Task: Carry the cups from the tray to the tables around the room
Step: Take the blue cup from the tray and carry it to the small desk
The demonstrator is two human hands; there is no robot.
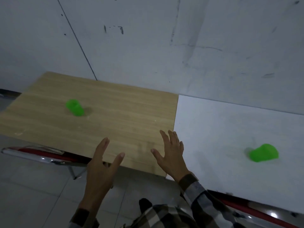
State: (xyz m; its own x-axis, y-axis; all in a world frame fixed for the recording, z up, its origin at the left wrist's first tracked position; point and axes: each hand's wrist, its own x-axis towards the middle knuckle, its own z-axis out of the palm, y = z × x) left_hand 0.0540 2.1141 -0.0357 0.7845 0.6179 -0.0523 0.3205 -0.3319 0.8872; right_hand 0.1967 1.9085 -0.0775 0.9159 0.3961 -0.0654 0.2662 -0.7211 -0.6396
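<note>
One green cup sits on the wooden desk, far from your hands, and a second green cup sits on the white desk that touches it on the right; both look blurry. Your left hand is spread wide and holds nothing, over the near edge of the wooden desk. Your right hand is spread wide and bare too, right where the two desks meet, with a checked sleeve behind it.
</note>
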